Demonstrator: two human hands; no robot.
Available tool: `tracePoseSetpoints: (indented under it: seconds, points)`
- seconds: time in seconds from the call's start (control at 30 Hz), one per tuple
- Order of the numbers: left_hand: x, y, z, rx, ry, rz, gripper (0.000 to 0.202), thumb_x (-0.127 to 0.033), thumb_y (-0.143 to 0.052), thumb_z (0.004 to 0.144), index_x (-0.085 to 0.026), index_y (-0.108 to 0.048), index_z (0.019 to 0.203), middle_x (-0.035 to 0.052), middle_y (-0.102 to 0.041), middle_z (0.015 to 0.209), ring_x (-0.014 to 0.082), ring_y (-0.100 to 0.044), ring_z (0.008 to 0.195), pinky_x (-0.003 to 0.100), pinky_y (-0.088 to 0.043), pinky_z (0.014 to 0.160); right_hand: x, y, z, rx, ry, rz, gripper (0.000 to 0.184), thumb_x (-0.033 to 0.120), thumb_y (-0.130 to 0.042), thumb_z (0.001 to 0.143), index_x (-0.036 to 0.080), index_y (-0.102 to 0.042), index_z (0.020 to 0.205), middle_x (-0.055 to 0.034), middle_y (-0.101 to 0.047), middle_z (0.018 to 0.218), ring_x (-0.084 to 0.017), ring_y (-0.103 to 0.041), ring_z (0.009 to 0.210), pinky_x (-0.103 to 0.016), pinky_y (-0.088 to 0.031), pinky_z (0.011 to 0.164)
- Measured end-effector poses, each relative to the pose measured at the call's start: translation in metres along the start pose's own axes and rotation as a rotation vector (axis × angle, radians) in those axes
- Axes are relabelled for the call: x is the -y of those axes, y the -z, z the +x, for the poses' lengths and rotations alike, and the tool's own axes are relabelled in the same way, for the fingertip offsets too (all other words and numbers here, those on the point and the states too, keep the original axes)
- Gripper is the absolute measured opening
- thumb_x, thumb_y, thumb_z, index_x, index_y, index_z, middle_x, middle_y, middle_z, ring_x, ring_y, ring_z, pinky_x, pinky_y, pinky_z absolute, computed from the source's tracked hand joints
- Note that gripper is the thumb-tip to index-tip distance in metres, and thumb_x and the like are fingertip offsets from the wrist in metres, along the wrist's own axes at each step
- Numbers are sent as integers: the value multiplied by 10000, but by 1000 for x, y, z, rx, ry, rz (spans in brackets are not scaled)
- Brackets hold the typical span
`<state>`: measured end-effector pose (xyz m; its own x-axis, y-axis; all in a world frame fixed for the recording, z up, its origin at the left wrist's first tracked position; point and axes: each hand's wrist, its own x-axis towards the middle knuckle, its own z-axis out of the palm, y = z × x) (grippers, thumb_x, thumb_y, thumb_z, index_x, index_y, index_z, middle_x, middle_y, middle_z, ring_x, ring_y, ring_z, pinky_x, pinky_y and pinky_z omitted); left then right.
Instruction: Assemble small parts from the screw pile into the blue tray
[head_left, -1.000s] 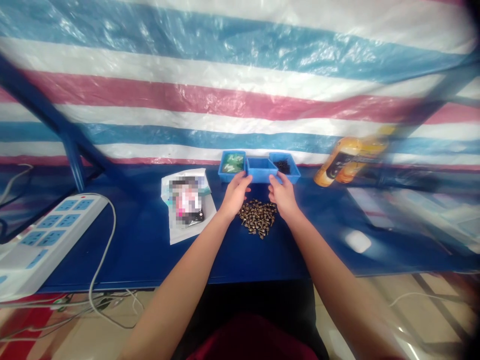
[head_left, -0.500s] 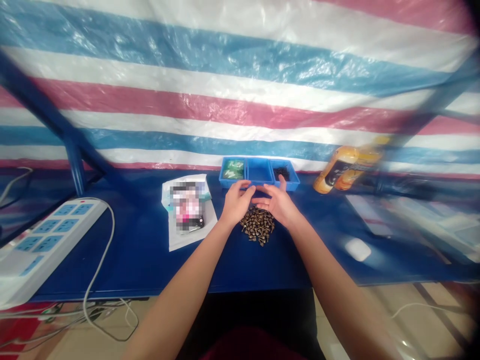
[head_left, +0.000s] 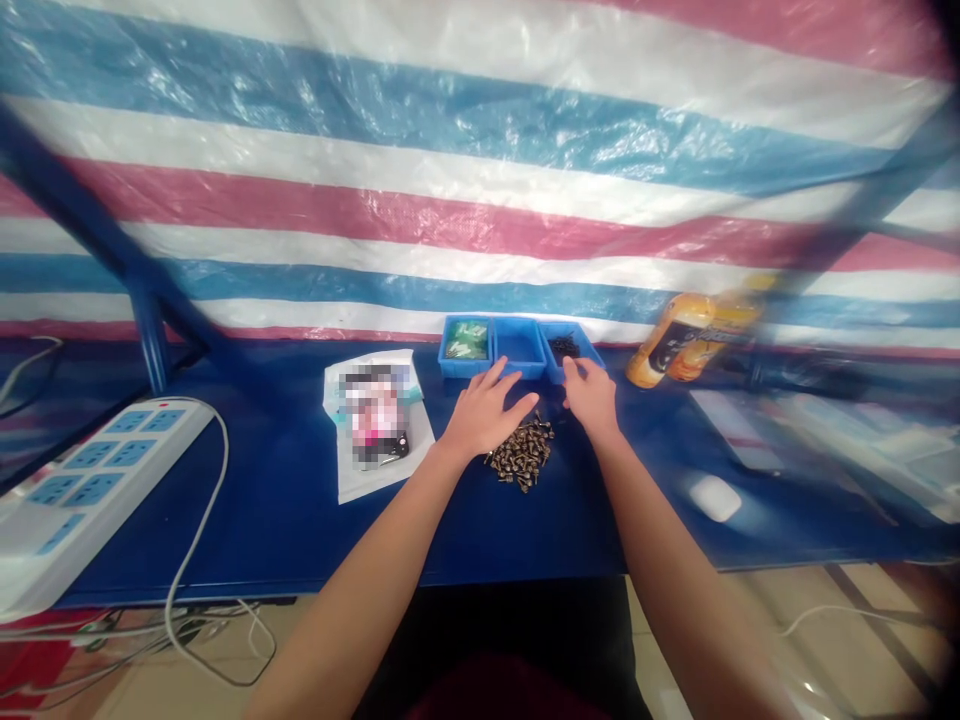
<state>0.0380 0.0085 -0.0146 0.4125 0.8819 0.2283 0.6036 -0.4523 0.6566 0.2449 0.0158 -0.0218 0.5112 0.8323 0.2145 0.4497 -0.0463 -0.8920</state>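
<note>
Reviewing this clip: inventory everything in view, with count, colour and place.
Bench: one, blue, beneath everything.
Plastic trays: three, blue, along the far edge.
Packets: several, green, left tray.
Small screws: many, dark, right tray.
Metal fasteners: many, bronze, loose pile between the hands.
Paper sheet: one, white, left, under a blurred item.
Power strip: one, white and blue, far left.
Bottle: one, orange, right of the trays.
Computer mouse: one, white, right.
Tarp: one, striped, behind the bench.
Left hand: bare, beside the pile.
Right hand: bare, by the right tray.
</note>
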Motion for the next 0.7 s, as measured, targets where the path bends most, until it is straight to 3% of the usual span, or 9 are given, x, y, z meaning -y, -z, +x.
tracePoseSetpoints:
  seconds: [0.07, 0.13, 0.2, 0.3, 0.43, 0.57, 0.7]
  points:
    - [-1, 1, -2, -12, 2, -49, 605, -676, -434, 915, -331, -540, 1400, 33, -277, 1643, 377, -244, 1497, 579, -191, 1194, -4, 4, 4, -153, 7, 18, 367, 516, -673, 811, 221, -654, 1028, -31, -664, 747, -176, -637, 624, -307, -542, 636]
    - [-3, 1, -3, -34, 5, -82, 585, -667, -456, 910, -338, -553, 1383, 39, -289, 1638, 369, -244, 1499, 567, -187, 1198, -8, 6, 9, -242, -102, 64, 521, 513, -717, 771, 223, -566, 1177, -35, -664, 778, -179, -633, 598, -299, -532, 546]
    - [-4, 1, -5, -60, 5, -95, 564, -654, -466, 912, -333, -568, 1364, 51, -306, 1628, 357, -256, 1496, 549, -196, 1201, -11, 6, 16, -213, -299, 151, 620, 485, -761, 725, 208, -495, 1212, -11, -638, 707, -167, -591, 480, -275, -477, 412]
    - [-6, -1, -6, -89, 7, -99, 543, -640, -461, 922, -313, -588, 1337, 66, -319, 1615, 345, -276, 1487, 533, -207, 1205, -14, 3, 23, -178, -438, 344, 518, 337, -753, 712, 203, -477, 1129, 49, -578, 620, -139, -574, 426, -221, -445, 353]
    - [-6, -2, -6, -89, 29, -112, 560, -657, -433, 926, -315, -575, 1346, 62, -295, 1620, 339, -309, 1473, 515, -240, 1200, -14, -1, 26, -331, -414, 531, 399, 233, -662, 725, 214, -462, 1069, 76, -558, 631, -128, -604, 460, -230, -519, 410]
    - [-5, -1, -6, -50, 41, -120, 554, -656, -404, 937, -321, -567, 1347, 51, -262, 1636, 331, -340, 1461, 506, -282, 1181, -9, 3, 23, -466, -272, 519, 349, 219, -634, 720, 224, -452, 1018, 60, -575, 665, -128, -577, 439, -245, -491, 389]
    - [-6, 0, -7, -41, 45, -144, 544, -652, -459, 917, -324, -579, 1334, 59, -276, 1632, 348, -316, 1471, 512, -272, 1183, 0, 13, 20, -522, -190, 557, 299, 196, -598, 717, 242, -424, 956, 77, -549, 645, -110, -537, 410, -233, -459, 376]
